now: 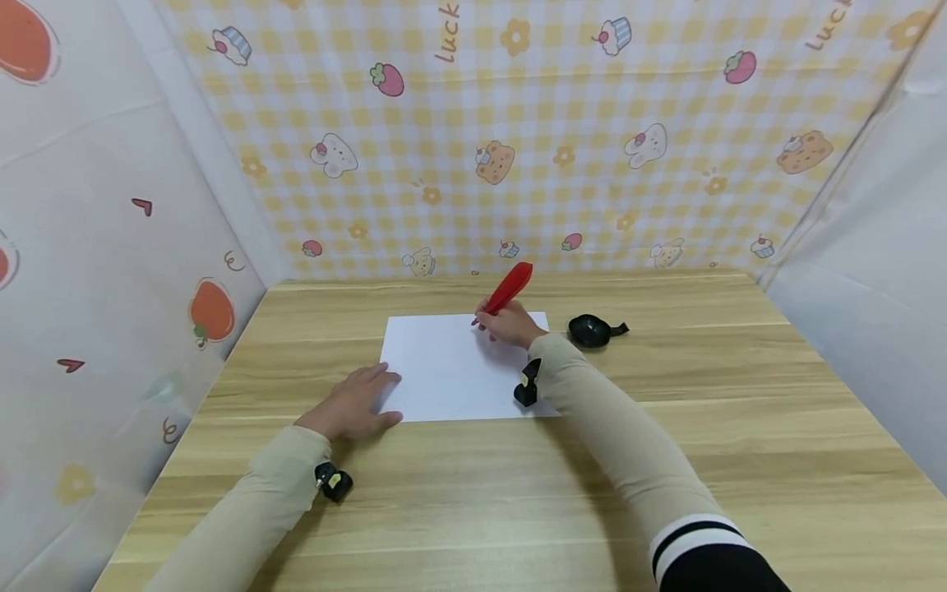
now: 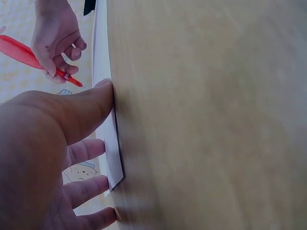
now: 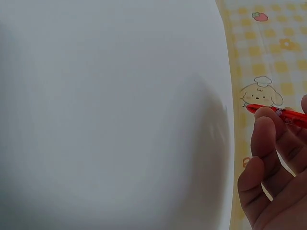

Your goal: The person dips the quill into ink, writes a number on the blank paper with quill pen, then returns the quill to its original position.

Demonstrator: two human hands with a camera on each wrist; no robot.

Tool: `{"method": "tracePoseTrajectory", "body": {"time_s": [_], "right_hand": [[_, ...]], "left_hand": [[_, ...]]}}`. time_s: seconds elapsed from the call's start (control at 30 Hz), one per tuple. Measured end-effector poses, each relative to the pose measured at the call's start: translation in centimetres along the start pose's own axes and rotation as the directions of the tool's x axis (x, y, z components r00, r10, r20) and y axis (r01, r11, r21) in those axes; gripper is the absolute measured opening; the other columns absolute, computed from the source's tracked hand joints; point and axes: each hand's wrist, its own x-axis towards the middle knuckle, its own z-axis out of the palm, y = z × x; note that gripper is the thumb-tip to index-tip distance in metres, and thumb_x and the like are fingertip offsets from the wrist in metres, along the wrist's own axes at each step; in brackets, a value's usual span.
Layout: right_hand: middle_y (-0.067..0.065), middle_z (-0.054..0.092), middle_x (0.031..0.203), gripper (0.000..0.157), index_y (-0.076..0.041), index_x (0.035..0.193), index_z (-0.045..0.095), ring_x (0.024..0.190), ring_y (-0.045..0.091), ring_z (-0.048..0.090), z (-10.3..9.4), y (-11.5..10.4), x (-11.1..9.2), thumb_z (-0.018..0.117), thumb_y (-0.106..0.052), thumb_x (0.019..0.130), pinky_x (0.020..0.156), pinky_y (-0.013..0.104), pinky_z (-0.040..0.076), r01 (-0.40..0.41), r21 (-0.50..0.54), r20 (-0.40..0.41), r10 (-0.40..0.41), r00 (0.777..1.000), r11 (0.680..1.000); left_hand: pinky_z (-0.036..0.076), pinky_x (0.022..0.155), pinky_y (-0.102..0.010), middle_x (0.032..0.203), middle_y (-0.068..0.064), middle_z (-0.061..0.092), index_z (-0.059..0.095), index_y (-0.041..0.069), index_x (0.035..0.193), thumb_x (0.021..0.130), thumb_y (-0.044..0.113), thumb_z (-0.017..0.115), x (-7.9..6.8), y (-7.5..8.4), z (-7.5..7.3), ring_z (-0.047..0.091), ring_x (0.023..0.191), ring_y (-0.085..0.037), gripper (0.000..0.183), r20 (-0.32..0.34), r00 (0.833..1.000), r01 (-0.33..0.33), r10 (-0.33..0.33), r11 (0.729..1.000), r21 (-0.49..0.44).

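Observation:
A sheet of white paper point(image 1: 444, 370) lies flat on the table. My right hand point(image 1: 512, 323) pinches a red feather-shaped pen point(image 1: 509, 288) over the upper right of the sheet, its plume leaning up and to the right. In the right wrist view, the tip of the red pen point(image 3: 292, 116) pokes out past the fingertips, a little above the paper. My left hand point(image 1: 355, 404) rests at the sheet's left edge with fingers spread and straight. The left wrist view shows its thumb point(image 2: 91, 112) on the paper's near edge.
A small black round object with a short tail point(image 1: 590, 331) sits on the table just right of the paper. The wooden table point(image 1: 459, 510) ends at a yellow checked cloth point(image 1: 444, 107) behind. White cloth walls stand at both sides.

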Motion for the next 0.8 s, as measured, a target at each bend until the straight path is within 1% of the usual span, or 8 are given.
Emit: {"method": "tracePoseTrajectory", "body": {"time_s": [0.2,0.43,0.6,0.8], "right_hand": [[0.012,0.068,0.089,0.013,-0.004,0.099,0.062,0.064,0.016,0.057,0.7,0.0,0.5,0.054,-0.014,0.097,0.057,0.026,0.051,-0.016,-0.008,-0.003,0.016,1.000,1.000],[0.010,0.070,0.093,0.013,-0.006,0.099,0.062,0.073,0.018,0.061,1.2,0.0,0.9,0.053,-0.017,0.098,0.060,0.028,0.052,-0.051,-0.002,-0.008,0.051,0.999,0.999],[0.009,0.069,0.092,0.015,-0.007,0.100,0.061,0.069,0.018,0.059,1.5,-0.3,1.2,0.052,-0.018,0.099,0.060,0.028,0.053,-0.058,-0.024,-0.012,0.057,0.998,0.998],[0.007,0.067,0.090,0.014,-0.009,0.100,0.061,0.064,0.016,0.057,1.9,-0.4,1.6,0.051,-0.019,0.099,0.060,0.028,0.052,-0.070,-0.026,-0.006,0.070,0.998,0.997]], "left_hand": [[0.027,0.102,-0.067,0.149,-0.027,0.033,0.048,0.004,0.139,0.091,0.035,0.066,0.2,0.0,0.2,0.029,0.135,-0.049,0.060,0.012,1.000,0.013,-0.013,1.000,0.012],[0.025,0.103,-0.068,0.149,-0.028,0.033,0.048,0.001,0.139,0.091,0.031,0.066,0.0,0.2,0.0,0.029,0.135,-0.049,0.059,0.002,1.000,0.013,-0.013,1.000,-0.015],[0.026,0.103,-0.067,0.148,-0.028,0.034,0.048,0.001,0.138,0.091,0.031,0.067,0.0,0.2,0.0,0.029,0.135,-0.050,0.060,-0.008,1.000,0.011,-0.011,1.000,-0.013],[0.026,0.103,-0.067,0.148,-0.028,0.034,0.048,0.002,0.139,0.091,0.032,0.066,0.0,0.1,0.0,0.029,0.135,-0.049,0.059,0.005,1.000,0.019,-0.019,1.000,-0.002]]}}
